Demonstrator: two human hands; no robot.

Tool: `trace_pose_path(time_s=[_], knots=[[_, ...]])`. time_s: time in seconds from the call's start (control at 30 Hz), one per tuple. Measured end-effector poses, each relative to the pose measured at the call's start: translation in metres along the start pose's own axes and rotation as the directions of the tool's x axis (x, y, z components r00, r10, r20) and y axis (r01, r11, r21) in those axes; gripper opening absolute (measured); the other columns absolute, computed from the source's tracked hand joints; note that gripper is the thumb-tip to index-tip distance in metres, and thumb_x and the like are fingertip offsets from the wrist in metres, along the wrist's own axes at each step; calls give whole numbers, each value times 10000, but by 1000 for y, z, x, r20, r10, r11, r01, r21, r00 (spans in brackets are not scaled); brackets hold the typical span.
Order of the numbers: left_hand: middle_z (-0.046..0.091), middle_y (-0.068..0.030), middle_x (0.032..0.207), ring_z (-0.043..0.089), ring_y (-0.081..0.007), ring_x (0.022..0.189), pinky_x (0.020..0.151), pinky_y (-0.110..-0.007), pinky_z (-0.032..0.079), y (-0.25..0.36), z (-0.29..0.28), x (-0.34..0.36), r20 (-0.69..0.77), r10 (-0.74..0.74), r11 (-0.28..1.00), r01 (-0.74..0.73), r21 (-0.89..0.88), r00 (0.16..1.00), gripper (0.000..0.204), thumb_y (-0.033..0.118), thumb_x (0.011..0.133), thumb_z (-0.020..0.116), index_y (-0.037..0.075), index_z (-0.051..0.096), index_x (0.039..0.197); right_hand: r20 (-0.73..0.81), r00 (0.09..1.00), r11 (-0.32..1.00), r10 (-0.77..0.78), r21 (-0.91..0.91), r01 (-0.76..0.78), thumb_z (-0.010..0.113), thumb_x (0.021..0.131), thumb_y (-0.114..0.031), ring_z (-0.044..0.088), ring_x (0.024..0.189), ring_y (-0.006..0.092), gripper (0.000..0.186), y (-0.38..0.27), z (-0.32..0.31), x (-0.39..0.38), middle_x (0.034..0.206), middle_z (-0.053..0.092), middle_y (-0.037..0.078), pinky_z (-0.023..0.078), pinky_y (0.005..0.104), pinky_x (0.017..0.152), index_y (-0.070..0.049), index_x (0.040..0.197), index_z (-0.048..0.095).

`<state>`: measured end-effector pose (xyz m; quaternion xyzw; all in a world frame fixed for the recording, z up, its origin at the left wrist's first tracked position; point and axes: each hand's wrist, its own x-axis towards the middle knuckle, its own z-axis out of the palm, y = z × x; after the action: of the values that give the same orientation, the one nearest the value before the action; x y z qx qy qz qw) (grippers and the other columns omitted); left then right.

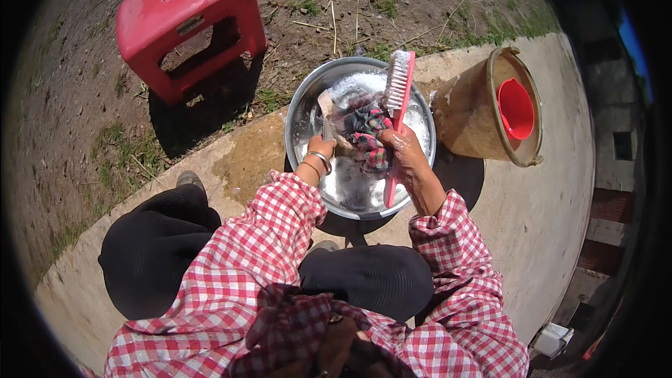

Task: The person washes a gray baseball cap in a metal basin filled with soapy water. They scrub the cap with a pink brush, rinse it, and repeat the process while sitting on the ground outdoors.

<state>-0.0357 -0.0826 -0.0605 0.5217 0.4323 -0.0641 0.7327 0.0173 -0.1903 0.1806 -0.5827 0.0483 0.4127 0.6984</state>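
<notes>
A round metal basin (297,108) in front of me holds white suds and soapy water. In it lies a wet, bunched plaid cloth item (369,150), dark with red and green checks; its exact kind cannot be made out. My left hand (320,152), with a bracelet at the wrist, is closed on a grey-beige part at the item's left side. My right hand (406,148) grips the handle of a red scrub brush (397,91), held upright over the basin's right side with its white bristles facing left. The right thumb and fingers are close against the plaid cloth.
A tan bucket (465,115) stands right of the basin, a red scoop (516,108) in its mouth. A red plastic stool (185,17) stands on the dirt at the far left. Concrete (539,203) lies under the basin. My knees (367,276) are just below it.
</notes>
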Motion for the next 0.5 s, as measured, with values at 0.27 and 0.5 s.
trace_pose_path(time_s=[0.27,0.5], knots=[[604,-220,821,583,-368,756,665,-406,453,-1,-11,-6,88,267,732,-261,629,960,241,195,751,532,-26,586,830,116,831,508,-544,-743,436,582,693,-185,578,734,356,442,138,-14,103,794,588,223,459,377,671,8,1079,484],[556,-246,682,552,-412,720,645,-438,441,43,-6,-71,-67,544,691,-401,601,837,159,104,660,535,-26,585,736,-108,939,80,-327,-993,-87,505,771,-193,568,835,407,283,80,-52,112,872,576,272,466,459,728,64,880,555]])
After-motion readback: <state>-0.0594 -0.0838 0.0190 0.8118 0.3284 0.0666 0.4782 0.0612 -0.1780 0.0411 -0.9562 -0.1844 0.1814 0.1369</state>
